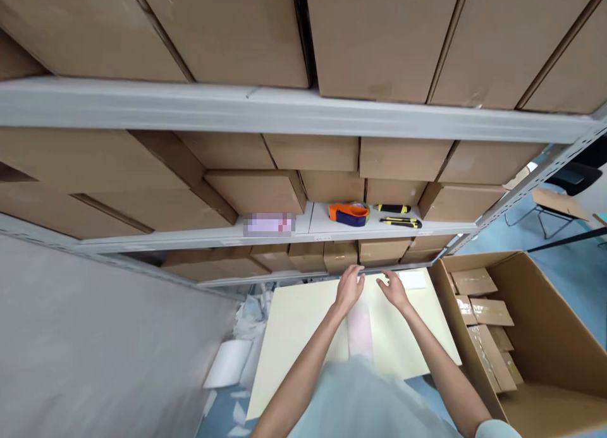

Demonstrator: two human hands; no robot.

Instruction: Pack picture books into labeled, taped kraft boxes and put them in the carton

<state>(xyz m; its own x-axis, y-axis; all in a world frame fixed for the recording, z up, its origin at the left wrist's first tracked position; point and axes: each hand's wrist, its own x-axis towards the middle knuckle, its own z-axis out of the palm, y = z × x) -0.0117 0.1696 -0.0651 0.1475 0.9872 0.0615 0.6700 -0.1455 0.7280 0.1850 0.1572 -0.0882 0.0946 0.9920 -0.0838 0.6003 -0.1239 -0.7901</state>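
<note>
Over a pale yellow tabletop [298, 324], my left hand [349, 289] hovers with its fingers slightly curled and apart, holding nothing I can see. My right hand [393, 291] faces it across a small gap, also with bent, spread fingers and nothing visible in them. Between and below the hands, a pale pink strip [360, 330] lies on the tabletop. Just right of my right hand sits a small white stack of paper or labels [412, 280].
A shelf rack [284, 112] full of cardboard boxes [379, 40] stands ahead. On its middle shelf lie an orange and blue tape dispenser [349, 214] and yellow-black utility knives [402, 222]. A large open carton [554, 318] holding small boxes stands right; white paper scraps [249, 318] lie left.
</note>
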